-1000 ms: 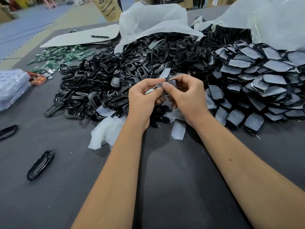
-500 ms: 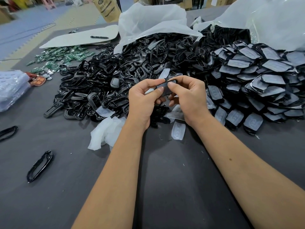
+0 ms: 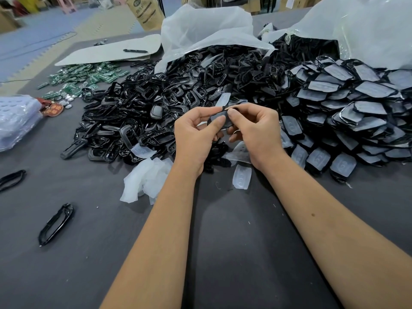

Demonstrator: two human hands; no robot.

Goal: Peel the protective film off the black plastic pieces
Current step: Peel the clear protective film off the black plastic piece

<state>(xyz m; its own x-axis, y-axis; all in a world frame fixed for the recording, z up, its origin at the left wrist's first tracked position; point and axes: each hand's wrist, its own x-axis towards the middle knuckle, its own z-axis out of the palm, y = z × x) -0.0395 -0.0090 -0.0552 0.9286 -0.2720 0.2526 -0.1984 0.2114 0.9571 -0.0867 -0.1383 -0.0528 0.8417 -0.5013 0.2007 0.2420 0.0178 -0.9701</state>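
Note:
Both hands hold one black plastic piece point(image 3: 223, 118) above the grey table point(image 3: 245, 253), in front of the heaps. My left hand point(image 3: 196, 134) grips its left side with the thumb on top. My right hand point(image 3: 254, 130) pinches its right edge between thumb and fingers. A strip of clear film point(image 3: 223, 99) stands up from the piece's far end. A heap of film-covered black pieces point(image 3: 347, 121) lies to the right. A heap of bare black frames point(image 3: 138, 117) lies to the left. Peeled films point(image 3: 242, 176) lie on the table under my hands.
Crumpled white film point(image 3: 145, 177) lies near my left wrist. Two loose black frames point(image 3: 55, 224) point(image 3: 11, 179) lie at the left. Green circuit boards point(image 3: 84, 76), plastic bags point(image 3: 207, 25) and a bubble-wrap bundle point(image 3: 15, 121) lie around the heaps.
The hands stayed in place above the table. The piece has turned flatter between the fingers, and my right thumb has shifted onto its right edge.

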